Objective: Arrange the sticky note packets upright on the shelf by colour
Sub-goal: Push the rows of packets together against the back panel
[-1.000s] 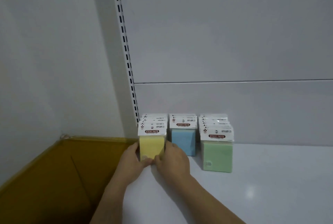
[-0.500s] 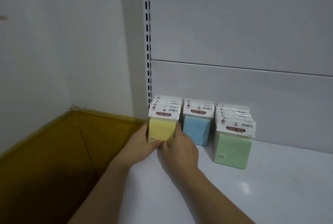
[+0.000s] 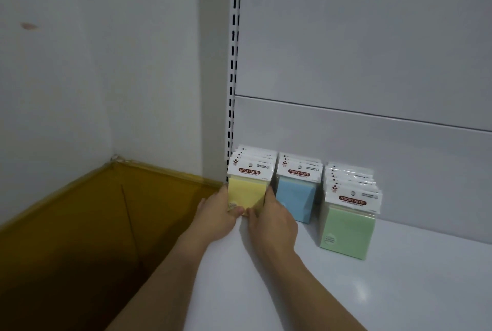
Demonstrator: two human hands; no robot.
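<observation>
White shelf [image 3: 399,290] carries yellow, blue [image 3: 294,201] and green [image 3: 346,232] packet rows; my left hand [image 3: 215,213] and right hand [image 3: 271,221] pinch the front yellow packet [image 3: 246,193] upright.

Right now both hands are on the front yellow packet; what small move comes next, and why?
Probably let go and draw both hands back. The left hand and right hand pinch the yellow packet, which already stands upright at the front of its row, beside the blue packets and green packets.
</observation>
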